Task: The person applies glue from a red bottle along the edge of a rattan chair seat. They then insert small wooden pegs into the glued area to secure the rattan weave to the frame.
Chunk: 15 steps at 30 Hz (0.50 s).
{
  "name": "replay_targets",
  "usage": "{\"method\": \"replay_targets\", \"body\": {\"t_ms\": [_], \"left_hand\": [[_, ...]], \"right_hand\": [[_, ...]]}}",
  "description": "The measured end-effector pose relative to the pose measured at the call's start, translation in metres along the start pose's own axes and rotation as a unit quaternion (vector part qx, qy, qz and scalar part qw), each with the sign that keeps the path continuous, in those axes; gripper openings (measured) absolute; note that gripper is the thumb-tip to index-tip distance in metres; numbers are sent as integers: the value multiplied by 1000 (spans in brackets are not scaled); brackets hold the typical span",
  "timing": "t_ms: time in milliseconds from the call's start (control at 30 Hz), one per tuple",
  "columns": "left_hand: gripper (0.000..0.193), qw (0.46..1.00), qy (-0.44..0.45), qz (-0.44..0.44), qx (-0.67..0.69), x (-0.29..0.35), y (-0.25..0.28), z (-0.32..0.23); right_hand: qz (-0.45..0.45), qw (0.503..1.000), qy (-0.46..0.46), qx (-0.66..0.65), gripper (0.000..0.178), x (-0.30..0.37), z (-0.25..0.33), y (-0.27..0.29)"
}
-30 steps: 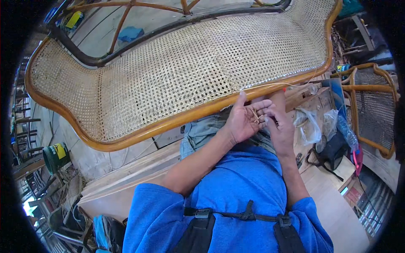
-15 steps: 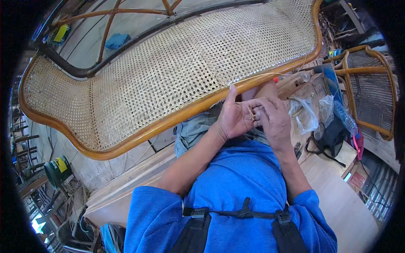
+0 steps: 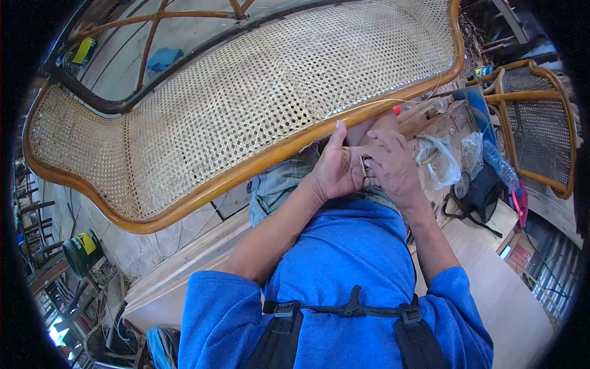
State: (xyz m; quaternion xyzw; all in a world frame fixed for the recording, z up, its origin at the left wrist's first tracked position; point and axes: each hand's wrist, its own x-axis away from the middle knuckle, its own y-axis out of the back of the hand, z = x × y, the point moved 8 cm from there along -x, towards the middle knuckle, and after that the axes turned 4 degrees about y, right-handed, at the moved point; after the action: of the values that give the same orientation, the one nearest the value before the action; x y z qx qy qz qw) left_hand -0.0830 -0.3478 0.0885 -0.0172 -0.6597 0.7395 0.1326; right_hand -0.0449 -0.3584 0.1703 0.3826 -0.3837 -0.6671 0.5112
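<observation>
My left hand (image 3: 337, 169) is turned palm up above my lap, thumb raised beside the frame's near rail. A few short, thin wooden pegs (image 3: 366, 165) lie in its palm, mostly covered by the other hand. My right hand (image 3: 393, 169) bends over that palm with its fingers curled down at the pegs; what its fingertips pinch is hidden. Just beyond both hands stretches a long woven cane panel (image 3: 246, 104) in a curved, varnished wooden frame (image 3: 270, 157). One loose pale cane strand (image 3: 405, 100) lies along the rail to the right of my hands.
On the right, clear plastic bags (image 3: 437, 161), a plastic bottle (image 3: 501, 165) and a black bag (image 3: 482, 198) sit on wooden boards. Farther right stands another cane-panelled frame (image 3: 534, 129). A green can (image 3: 84, 252) is at the left; a blue cloth (image 3: 163, 59) lies beyond the panel.
My right fingers have moved further over the left palm, covering more of the pegs. The view has shifted slightly; the cane panel looks otherwise the same.
</observation>
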Motion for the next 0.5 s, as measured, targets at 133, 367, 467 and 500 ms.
{"method": "replay_targets", "body": {"t_ms": [133,367,467,500], "left_hand": [[96,999,5,52,4,-1,5,-2],[95,997,14,75,-3,-5,16,-3],[94,1000,-13,6,-24,-3,8,-3],[94,1000,-17,-9,-23,-2,6,-4]], "right_hand": [[-3,998,43,40,22,-2,-2,8],[25,1000,11,13,16,0,-8,8],[-16,998,60,27,17,1,6,6],[-38,995,86,37,18,2,12,6]]}}
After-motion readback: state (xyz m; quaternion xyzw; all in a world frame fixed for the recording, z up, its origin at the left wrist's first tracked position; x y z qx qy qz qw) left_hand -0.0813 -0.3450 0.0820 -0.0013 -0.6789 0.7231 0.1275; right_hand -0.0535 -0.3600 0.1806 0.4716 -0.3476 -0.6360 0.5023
